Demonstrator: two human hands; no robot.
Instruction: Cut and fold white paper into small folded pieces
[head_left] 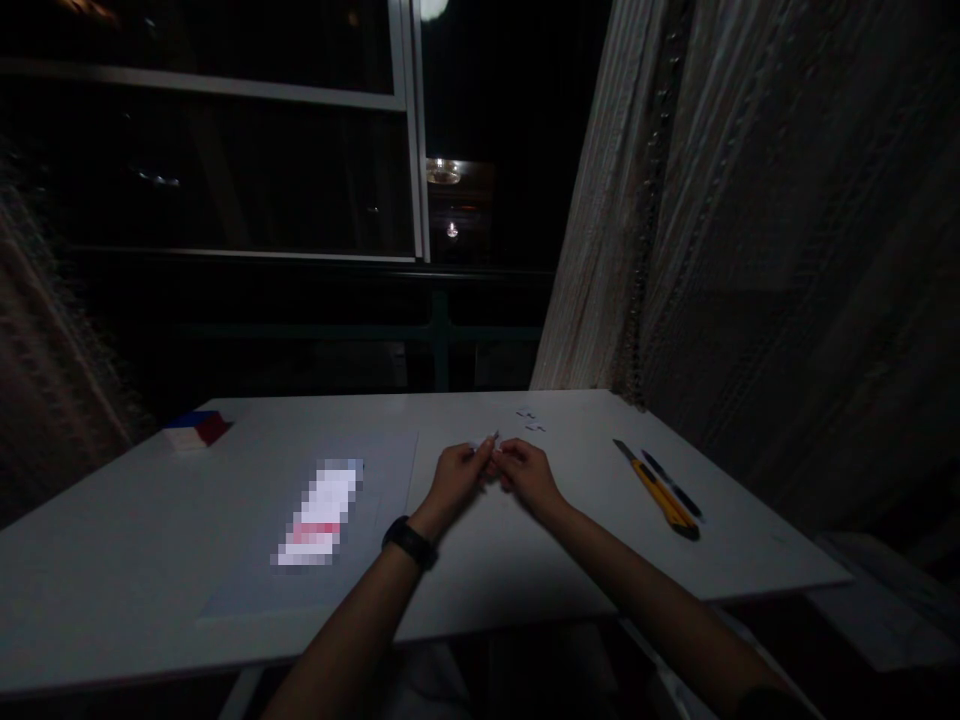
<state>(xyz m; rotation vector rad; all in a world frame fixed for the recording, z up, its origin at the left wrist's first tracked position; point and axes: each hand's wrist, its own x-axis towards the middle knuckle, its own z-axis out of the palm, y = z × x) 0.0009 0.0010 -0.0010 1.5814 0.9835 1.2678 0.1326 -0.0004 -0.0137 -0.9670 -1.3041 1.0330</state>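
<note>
My left hand (459,472), with a dark watch (409,542) on its wrist, meets my right hand (526,470) just above the middle of the white table (465,580). Both hands are closed in a pinch. A small whitish piece (494,436) pokes up at the left thumb and fingertips; its kind is too small and dark to tell. Whatever lies between the right fingertips is mostly hidden. Just beyond the hands lie small flat white cut-out pieces (535,427) with dark edges.
A yellow utility knife (664,495) with its blade out lies beside a dark pen (671,482) on the right. On the left are a paper sheet (247,575) bearing a lit, blurred-out phone-like rectangle (319,510), and a coloured cube (196,430). Curtains (592,220) hang behind.
</note>
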